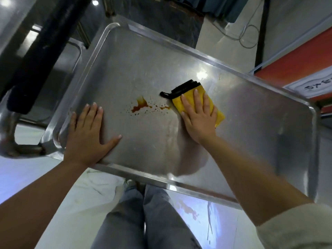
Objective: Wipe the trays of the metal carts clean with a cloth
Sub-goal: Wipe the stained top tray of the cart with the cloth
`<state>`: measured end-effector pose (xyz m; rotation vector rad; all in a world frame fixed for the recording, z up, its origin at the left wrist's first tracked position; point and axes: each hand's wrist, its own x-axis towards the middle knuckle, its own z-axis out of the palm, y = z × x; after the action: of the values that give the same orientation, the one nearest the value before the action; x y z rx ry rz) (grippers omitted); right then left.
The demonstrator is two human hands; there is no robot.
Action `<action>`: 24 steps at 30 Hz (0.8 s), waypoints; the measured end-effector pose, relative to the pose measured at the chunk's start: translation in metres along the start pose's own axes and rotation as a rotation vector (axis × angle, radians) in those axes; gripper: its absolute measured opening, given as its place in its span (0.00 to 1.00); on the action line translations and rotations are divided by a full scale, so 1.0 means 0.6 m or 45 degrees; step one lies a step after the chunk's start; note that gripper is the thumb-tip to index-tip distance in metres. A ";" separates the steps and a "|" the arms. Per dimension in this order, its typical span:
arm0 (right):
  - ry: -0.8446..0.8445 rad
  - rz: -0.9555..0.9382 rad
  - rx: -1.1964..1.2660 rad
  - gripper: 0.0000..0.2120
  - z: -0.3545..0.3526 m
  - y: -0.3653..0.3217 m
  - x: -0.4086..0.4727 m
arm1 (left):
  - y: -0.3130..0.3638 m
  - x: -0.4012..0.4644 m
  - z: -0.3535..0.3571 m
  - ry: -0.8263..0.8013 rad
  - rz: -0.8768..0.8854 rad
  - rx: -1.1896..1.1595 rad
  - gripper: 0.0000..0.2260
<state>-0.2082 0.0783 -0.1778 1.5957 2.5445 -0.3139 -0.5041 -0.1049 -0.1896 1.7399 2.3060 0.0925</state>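
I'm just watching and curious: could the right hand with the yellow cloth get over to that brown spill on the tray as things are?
Probably yes. The right hand presses the yellow cloth flat just beside the brown spill, and only bare tray lies between them. The left hand rests flat on the spill's far side.

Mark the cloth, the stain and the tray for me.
cloth (177, 102), head view, bare yellow part left of the fingers
stain (139, 107), head view, main brown pool
tray (251, 112), head view, bare floor right of cloth

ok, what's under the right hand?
The folded yellow cloth, pressed flat on the tray by the right hand. Whether any stain lies beneath the cloth cannot be seen.
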 end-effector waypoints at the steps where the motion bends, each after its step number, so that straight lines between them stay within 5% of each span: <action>1: 0.031 -0.068 -0.024 0.25 0.004 0.002 -0.019 | 0.000 -0.001 -0.001 -0.002 -0.001 0.003 0.45; 9: 0.078 -0.750 -0.207 0.23 0.005 0.110 -0.047 | 0.003 0.000 -0.005 -0.044 -0.022 0.043 0.46; 17: -0.033 -0.090 -0.021 0.26 -0.065 0.148 0.156 | 0.005 0.006 -0.001 -0.044 -0.043 0.089 0.46; 24: -0.111 0.169 0.118 0.25 -0.073 0.112 0.182 | 0.010 0.014 -0.007 -0.040 -0.042 0.119 0.46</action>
<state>-0.1949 0.2124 -0.1659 1.7323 2.3787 -0.4824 -0.5019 -0.0947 -0.1857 1.7330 2.3504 -0.0486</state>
